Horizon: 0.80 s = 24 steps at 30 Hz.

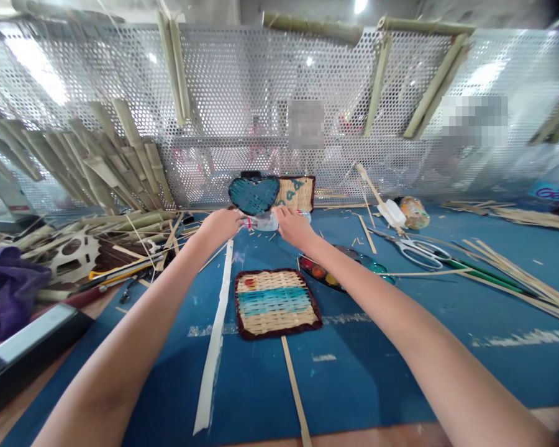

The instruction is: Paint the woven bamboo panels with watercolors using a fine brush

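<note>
Both my arms reach forward to the back of the blue mat. My left hand (222, 225) and my right hand (292, 226) have their fingers curled on either side of a clear plastic container (264, 221) with red marks at its ends; its exact kind is unclear. Just behind it stand a dark blue heart-shaped woven piece (254, 194) and a square woven piece (302, 192) with painted teal letters. Nearer me, between my forearms, lies a woven fan (274, 318) with a dark brown border, a teal band and a red spot, its thin stick handle (294, 388) pointing toward me.
A paint palette (328, 272) sits partly behind my right forearm. Scissors (419, 253), bamboo strips (526, 273) and a jar (413, 212) lie right. White tape (217, 335) runs along the mat. Left are a yellow cutter (116, 268), purple cloth (13, 288) and bamboo pieces (97, 161).
</note>
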{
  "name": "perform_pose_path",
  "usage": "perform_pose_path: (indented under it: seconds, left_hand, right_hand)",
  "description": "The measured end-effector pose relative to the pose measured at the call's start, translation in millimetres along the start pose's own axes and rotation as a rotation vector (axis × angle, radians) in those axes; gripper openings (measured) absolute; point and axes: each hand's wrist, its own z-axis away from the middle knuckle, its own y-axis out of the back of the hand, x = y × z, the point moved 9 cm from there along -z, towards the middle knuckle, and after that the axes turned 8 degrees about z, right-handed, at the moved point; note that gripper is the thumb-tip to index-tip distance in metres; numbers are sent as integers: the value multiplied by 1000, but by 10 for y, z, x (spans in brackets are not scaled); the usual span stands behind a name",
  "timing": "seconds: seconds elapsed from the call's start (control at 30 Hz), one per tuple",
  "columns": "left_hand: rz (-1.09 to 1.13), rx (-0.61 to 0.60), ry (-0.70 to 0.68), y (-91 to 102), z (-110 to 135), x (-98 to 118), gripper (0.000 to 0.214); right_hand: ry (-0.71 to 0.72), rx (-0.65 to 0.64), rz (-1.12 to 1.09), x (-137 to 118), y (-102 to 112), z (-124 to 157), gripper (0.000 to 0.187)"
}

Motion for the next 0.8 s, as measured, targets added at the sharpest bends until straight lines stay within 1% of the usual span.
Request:
perform_pose_path:
  seconds: [0.1, 0.17, 0.27, 0.33, 0.43, 0.53, 0.63, 0.7, 0.8]
  left_hand:
    - [-37, -101, -65, -237, -17, 31, 12]
    - [-55, -125, -81, -349, -31, 66, 17]
    - [-71, -113, -94, -408, -58, 157, 19]
    - [-81, -80, -84, -367, -75, 235, 17]
    - [-95, 7, -33, -179, -76, 371, 25]
    - [-103, 108, 26, 119, -29, 506, 34]
    - [-106, 184, 66, 428, 34, 577, 38]
    - [-82, 204, 73, 580, 61, 576, 36]
    - [-21, 210, 68, 720, 76, 525, 31]
  right_hand:
    - [37, -18, -12, -51, -71, -4, 56]
    - [52, -22, -18, -78, -123, -1, 60]
    - [49, -5, -22, -75, -158, 0, 73]
    - [42, 13, -24, -47, -135, -12, 72]
    - [40, 38, -26, 13, -24, -51, 61]
    - [23, 76, -29, 86, 174, -94, 59]
    - [-53, 137, -61, 216, 395, -117, 57]
    - [-131, 161, -112, 361, 484, -119, 56]
    - [-273, 191, -239, 695, 508, -102, 56]
